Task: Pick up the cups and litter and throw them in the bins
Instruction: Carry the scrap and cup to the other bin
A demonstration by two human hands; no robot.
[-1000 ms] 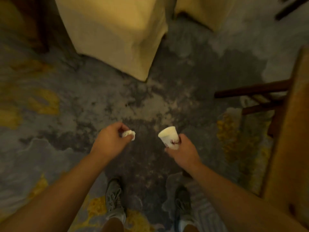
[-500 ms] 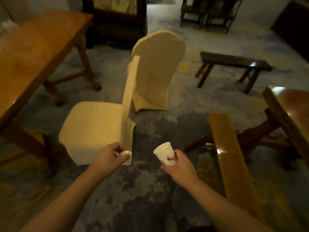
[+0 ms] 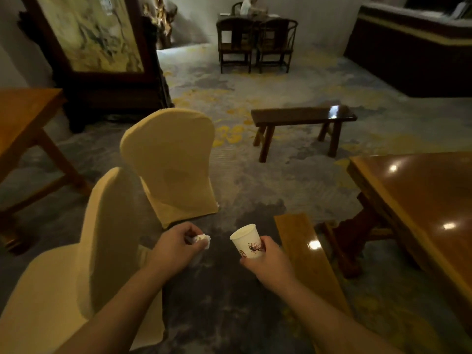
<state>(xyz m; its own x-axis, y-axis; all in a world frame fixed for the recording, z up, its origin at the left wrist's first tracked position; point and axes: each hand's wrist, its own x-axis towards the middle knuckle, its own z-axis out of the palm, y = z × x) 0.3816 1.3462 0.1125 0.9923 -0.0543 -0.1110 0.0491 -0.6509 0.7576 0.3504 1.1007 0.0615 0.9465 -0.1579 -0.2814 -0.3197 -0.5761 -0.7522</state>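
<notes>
1. Head view, the step in hand: both hands are loaded, so the job now is judged to be carrying the rubbish to the bins. No bin shows anywhere in this view, so the person would do well to look around the room first, keep the white paper cup with a red printed motif [image 3: 247, 241] upright in case any liquid is left in it, and walk the open carpet between the two cream fabric-covered chairs [image 3: 168, 159] and the glossy light wooden bench [image 3: 307, 261].

2. Head view, the hands: the right hand [image 3: 268, 261] is wrapped around the lower part of the cup, with the rim tilted slightly toward the left. The left hand [image 3: 176, 247] is closed, pinching a small crumpled white wad of tissue [image 3: 203, 238] between thumb and fingers; most of the wad is hidden in the fist.

3. Head view, places: both items are held off the grey and yellow patterned carpet [image 3: 281, 180], in front of the body, near each other but apart. The tissue hangs just beside the nearer chair, the cup just beside the near end of the bench. The polished brown wooden table [image 3: 421, 200] stands further right.
</notes>
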